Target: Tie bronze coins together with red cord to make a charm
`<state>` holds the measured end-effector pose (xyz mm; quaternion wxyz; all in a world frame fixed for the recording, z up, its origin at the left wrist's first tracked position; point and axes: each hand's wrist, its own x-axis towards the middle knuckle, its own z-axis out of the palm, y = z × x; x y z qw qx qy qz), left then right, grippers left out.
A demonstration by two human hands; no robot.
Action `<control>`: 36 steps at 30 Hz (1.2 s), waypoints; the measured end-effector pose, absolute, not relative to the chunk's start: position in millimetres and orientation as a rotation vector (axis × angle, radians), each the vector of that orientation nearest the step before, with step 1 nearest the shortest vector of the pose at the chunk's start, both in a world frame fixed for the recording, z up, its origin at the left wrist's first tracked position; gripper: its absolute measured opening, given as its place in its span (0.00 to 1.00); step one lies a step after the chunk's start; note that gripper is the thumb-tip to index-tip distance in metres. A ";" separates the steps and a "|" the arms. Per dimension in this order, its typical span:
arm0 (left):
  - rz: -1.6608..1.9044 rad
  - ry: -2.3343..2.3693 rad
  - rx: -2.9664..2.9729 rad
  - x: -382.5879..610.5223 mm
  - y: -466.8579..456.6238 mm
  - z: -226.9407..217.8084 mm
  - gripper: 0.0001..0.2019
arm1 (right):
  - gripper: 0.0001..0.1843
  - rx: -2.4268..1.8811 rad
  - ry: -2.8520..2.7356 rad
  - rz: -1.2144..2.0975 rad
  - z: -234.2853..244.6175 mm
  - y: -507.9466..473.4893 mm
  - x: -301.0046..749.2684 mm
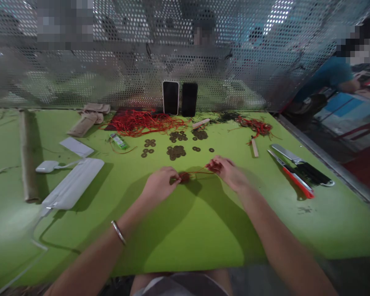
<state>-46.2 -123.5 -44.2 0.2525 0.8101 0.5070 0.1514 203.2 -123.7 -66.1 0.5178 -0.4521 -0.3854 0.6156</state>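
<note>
My left hand is closed in a pinch on the edge of a dark red round piece, blurred and about the size of the holed coins. A red cord runs from this piece to my right hand, whose fingers are pinched on its other end. Both hands are just above the green table, a short way apart. Beyond them lie piles of brown coins with holes, a few set out singly. Further back spreads a tangled heap of red cords.
Two phones lean on a perforated metal screen. Right of my hands lie scissors with red handles and a black-handled knife. At left are a white power strip and a long tan roll. Another person sits at far right.
</note>
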 end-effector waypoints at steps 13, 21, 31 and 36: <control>0.738 1.072 1.594 -36.6 -129.5 -39.8 0.10 | 0.20 -1.085 -0.856 1.500 -61.0 -125.6 190.4; 0.933 0.823 1.102 -35.9 -131.4 -39.6 0.10 | 0.22 -1.473 -1.561 1.137 -56.6 -133.6 184.4; 0.674 1.069 1.308 -32.3 -129.8 -48.4 0.17 | 0.18 -1.637 -2.128 0.867 -58.3 -137.0 182.8; 0.645 1.123 1.437 -33.6 -129.6 -49.2 0.17 | 0.16 -1.651 -2.158 0.764 -55.8 -138.8 185.7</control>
